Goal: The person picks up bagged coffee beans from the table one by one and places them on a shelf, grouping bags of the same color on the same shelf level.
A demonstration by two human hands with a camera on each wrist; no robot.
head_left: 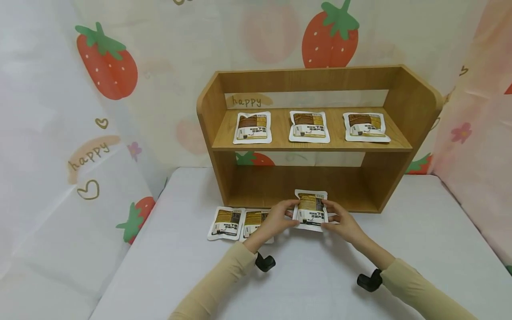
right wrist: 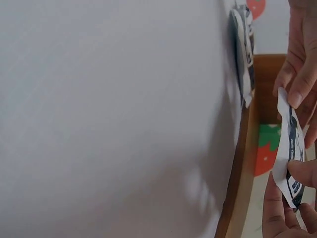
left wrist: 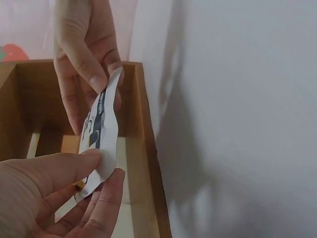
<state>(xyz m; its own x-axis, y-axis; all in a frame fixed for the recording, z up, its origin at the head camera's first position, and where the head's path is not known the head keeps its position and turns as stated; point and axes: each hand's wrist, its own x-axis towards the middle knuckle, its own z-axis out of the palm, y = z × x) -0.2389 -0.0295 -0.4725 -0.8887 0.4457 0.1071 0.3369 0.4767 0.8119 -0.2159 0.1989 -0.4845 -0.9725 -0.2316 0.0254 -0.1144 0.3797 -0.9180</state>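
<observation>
Pinching a white packet [head_left: 311,209] by its side edges, the left hand [head_left: 277,218] and the right hand [head_left: 341,223] are holding it tilted, just in front of the lower shelf [head_left: 270,182] of a wooden rack [head_left: 416,100]; both are gripping firmly enough to carry it, one on each side. On the upper shelf [head_left: 280,129], three similar packets [head_left: 310,127] are lying in a spaced row. On the white table [head_left: 424,249], two more packets [head_left: 226,223] are lying side by side, one partly hidden behind the left arm. Judging by this layout, the work is standing about halfway: three seemingly placed, one being handled, two apparently remaining.
</observation>
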